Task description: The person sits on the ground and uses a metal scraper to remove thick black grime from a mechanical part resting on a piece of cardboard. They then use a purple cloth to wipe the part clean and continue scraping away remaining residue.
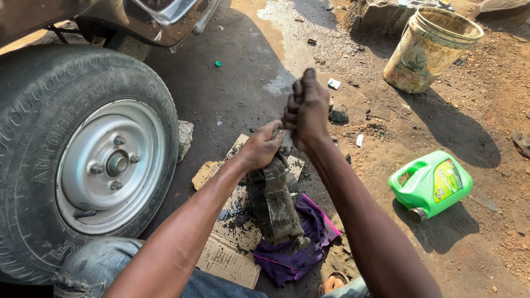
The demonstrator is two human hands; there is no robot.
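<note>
At the far left stands a big worn tyre point(72, 160) on a silver steel rim point(110, 165), tucked under the vehicle's body. Just beside its right edge sits a pale stone point(185, 138). Moving right, flattened cardboard point(229, 248) lies on the dark oily ground, with a crumpled purple rag point(298, 248) on its right side. A grimy, grease-caked metal part point(274, 204) stands tilted on the cardboard and rag, its lower end touching the cloth. The person's left hand point(262, 146) grips the top of that part, fingers wrapped round it. The right hand point(306, 110) is closed in a fist directly above, touching the left hand; whether it holds something small I cannot tell. Further right, a green plastic jug point(430, 185) lies on its side in the dirt, dark cap pointing toward the person, a rectangular yellow-and-green label on its face. Beyond it, upper right, stands a stained cream bucket point(428, 49), leaning slightly.
</note>
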